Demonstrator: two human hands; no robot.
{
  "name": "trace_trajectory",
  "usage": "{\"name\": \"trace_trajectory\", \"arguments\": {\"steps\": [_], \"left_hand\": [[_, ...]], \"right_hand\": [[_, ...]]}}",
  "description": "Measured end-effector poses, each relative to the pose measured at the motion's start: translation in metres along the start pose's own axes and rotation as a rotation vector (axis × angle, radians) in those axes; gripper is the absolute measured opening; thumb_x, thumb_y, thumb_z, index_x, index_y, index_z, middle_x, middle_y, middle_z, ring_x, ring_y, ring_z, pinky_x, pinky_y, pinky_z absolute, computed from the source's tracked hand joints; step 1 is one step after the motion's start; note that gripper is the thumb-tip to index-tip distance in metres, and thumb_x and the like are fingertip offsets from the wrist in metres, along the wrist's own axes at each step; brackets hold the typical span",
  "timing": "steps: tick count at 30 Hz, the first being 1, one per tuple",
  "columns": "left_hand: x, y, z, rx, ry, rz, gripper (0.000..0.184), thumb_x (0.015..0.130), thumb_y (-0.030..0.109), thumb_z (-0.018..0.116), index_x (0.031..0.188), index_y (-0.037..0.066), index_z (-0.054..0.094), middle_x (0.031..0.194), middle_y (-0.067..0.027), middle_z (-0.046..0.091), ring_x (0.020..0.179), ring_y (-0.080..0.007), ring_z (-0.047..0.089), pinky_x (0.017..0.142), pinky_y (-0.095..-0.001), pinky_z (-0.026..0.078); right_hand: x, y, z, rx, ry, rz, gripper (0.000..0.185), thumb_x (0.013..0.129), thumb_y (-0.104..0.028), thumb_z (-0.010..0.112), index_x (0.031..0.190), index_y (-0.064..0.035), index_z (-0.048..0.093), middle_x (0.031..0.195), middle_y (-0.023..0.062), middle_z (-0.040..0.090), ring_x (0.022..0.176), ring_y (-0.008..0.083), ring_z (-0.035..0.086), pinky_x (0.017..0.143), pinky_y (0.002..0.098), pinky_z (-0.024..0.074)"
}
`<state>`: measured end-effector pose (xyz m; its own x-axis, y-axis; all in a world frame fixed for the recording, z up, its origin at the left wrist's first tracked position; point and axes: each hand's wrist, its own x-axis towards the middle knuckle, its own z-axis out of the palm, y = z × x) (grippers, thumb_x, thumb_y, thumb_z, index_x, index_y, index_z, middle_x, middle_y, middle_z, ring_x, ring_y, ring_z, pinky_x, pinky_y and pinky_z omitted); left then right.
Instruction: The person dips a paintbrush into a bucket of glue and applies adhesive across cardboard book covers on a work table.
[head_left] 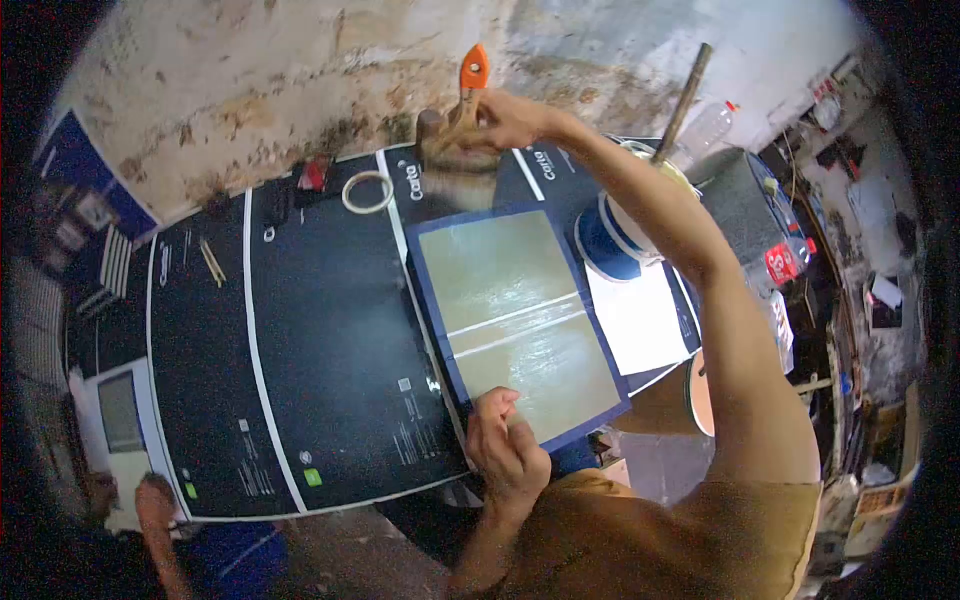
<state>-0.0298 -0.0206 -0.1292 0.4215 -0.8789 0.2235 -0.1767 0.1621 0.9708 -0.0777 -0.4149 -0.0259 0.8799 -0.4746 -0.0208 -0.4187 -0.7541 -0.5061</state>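
Right hand [512, 118] grips the brush [458, 148] beyond the far edge of the blue sheet [432, 300], which lies flat on the tabletop [330, 310]. Both beige panels [495, 262] shine (coverage looks broad; bare patches cannot be ruled out). Blue margins lie unfolded. Left hand [508, 445] curls at the near edge; whether it pinches anything, cannot tell.

We see that the paintbrush [466, 110] has brown and bright orange on its handle. The panel [500, 270] is beige, with dark blue border and two white stripes. The tabletop [330, 330] is black, white-striped; the tape roll [368, 210], cream.
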Motion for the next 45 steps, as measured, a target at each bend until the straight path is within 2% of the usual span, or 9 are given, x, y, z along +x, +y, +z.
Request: {"name": "trace_trajectory", "arguments": {"steps": [10, 15, 21, 24, 26, 29, 33, 39, 45], "left_hand": [[-0.002, 0.003, 0.004, 0.029, 0.036, 0.024, 0.029, 0.097, 0.022, 0.037, 0.097, -0.002, 0.053, 0.085, -0.0198, 0.058, 0.073, -0.0373, 0.058, 0.067, -0.042, 0.045], [-0.002, 0.014, 0.006, 0.134, 0.058, -0.051, 0.036, 0.099, 0.03, 0.033, 0.093, 0.0, 0.052, 0.076, -0.0152, 0.054, 0.065, -0.0304, 0.054, 0.06, -0.04, 0.041], [-0.002, 0.013, 0.011, 0.222, 0.149, -0.01, 0.045, 0.101, 0.037, 0.03, 0.088, 0.002, 0.053, 0.062, -0.0055, 0.044, 0.058, -0.0169, 0.046, 0.055, -0.0325, 0.037], [0.0, 0.017, 0.019, 0.215, 0.148, 0.002, 0.042, 0.101, 0.035, 0.031, 0.087, 0.001, 0.052, 0.062, -0.0044, 0.044, 0.057, -0.0165, 0.046, 0.055, -0.0323, 0.037], [-0.002, 0.019, 0.015, 0.24, 0.137, 0.0, 0.041, 0.101, 0.033, 0.031, 0.087, 0.001, 0.052, 0.062, -0.0039, 0.043, 0.057, -0.0161, 0.045, 0.055, -0.0323, 0.037], [-0.003, 0.02, 0.012, 0.224, 0.117, -0.031, 0.04, 0.102, 0.033, 0.031, 0.085, 0.002, 0.052, 0.063, -0.0038, 0.043, 0.057, -0.0159, 0.045, 0.054, -0.0323, 0.036], [-0.002, 0.02, 0.018, 0.26, 0.139, 0.012, 0.037, 0.101, 0.03, 0.032, 0.085, 0.002, 0.052, 0.063, -0.0066, 0.044, 0.056, -0.0199, 0.046, 0.054, -0.0347, 0.036], [0.001, 0.023, 0.014, 0.258, 0.152, 0.013, 0.03, 0.099, 0.021, 0.034, 0.087, 0.0, 0.051, 0.064, -0.0132, 0.048, 0.057, -0.0269, 0.05, 0.056, -0.039, 0.038], [-0.001, 0.024, 0.019, 0.292, 0.108, 0.025, 0.032, 0.1, 0.023, 0.033, 0.088, 0.0, 0.051, 0.065, -0.0158, 0.048, 0.059, -0.0313, 0.051, 0.056, -0.0413, 0.037]], "right_hand": [[-0.102, 0.005, -0.027, -0.253, 0.322, 0.286, 0.027, 0.081, -0.024, 0.071, 0.094, -0.0005, 0.07, 0.091, 0.0098, 0.07, 0.085, 0.0209, 0.065, 0.08, 0.0362, 0.0514], [-0.13, -0.041, 0.015, 0.345, 0.212, 0.04, 0.027, 0.082, -0.023, 0.071, 0.095, 0.0001, 0.069, 0.089, 0.0083, 0.07, 0.086, 0.0183, 0.064, 0.081, 0.0325, 0.0509], [-0.152, 0.005, 0.005, -0.23, 0.658, 0.36, 0.034, 0.074, -0.034, 0.073, 0.086, -0.0024, 0.068, 0.082, 0.0153, 0.068, 0.072, 0.0245, 0.066, 0.065, 0.0376, 0.0516], [-0.176, -0.053, 0.05, 0.17, 0.661, -0.001, 0.037, 0.076, -0.034, 0.072, 0.086, 0.0015, 0.065, 0.078, 0.0168, 0.067, 0.07, 0.0259, 0.064, 0.065, 0.0398, 0.0506], [-0.194, -0.04, 0.059, 0.094, 0.361, 0.254, 0.034, 0.077, -0.032, 0.071, 0.085, 0.0013, 0.066, 0.079, 0.0133, 0.067, 0.071, 0.0223, 0.064, 0.065, 0.0366, 0.0505], [-0.215, -0.035, 0.033, 0.159, 0.515, 0.538, 0.027, 0.078, -0.028, 0.069, 0.089, -0.0031, 0.071, 0.081, 0.0116, 0.069, 0.073, 0.0171, 0.064, 0.066, 0.0331, 0.0508], [-0.222, -0.083, 0.073, 0.177, 0.933, 0.268, 0.038, 0.075, -0.035, 0.072, 0.076, 0.0016, 0.064, 0.069, 0.0188, 0.065, 0.066, 0.0268, 0.066, 0.061, 0.0387, 0.0504], [-0.306, -0.101, 0.07, 0.098, 0.654, 0.757, 0.031, 0.076, -0.025, 0.073, 0.089, 0.0019, 0.066, 0.082, 0.0149, 0.069, 0.076, 0.0194, 0.066, 0.067, 0.0327, 0.051], [-0.295, -0.15, 0.112, 0.332, 1.036, 0.505, 0.028, 0.075, -0.023, 0.068, 0.086, 0.0017, 0.063, 0.077, 0.0073, 0.063, 0.072, 0.0158, 0.058, 0.067, 0.0306, 0.0475]]}}
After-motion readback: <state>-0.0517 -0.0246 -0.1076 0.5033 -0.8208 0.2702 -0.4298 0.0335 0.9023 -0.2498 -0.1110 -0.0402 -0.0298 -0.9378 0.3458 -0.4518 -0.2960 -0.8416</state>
